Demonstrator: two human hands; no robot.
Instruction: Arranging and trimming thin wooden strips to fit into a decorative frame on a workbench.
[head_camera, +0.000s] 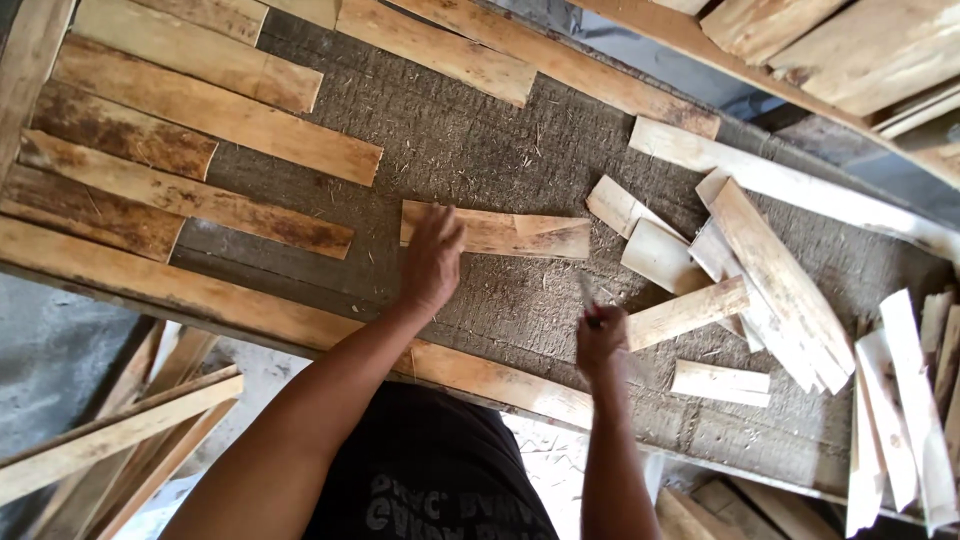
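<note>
My left hand (432, 258) rests flat on the left end of a short wooden plank (520, 235) lying on the rough grey work surface (470, 150). My right hand (600, 343) is closed around a thin dark tool (586, 295), blurred, held just below the plank's right end. A second short plank (685, 312) lies right beside that hand. Several longer planks (200, 110) lie in rows at the left of the surface.
A loose heap of pale wood offcuts (770, 270) sits at the right, with more strips (905, 400) at the far right edge. A long wooden rail (250, 305) borders the near side. Spare boards (110, 435) lie on the floor at lower left.
</note>
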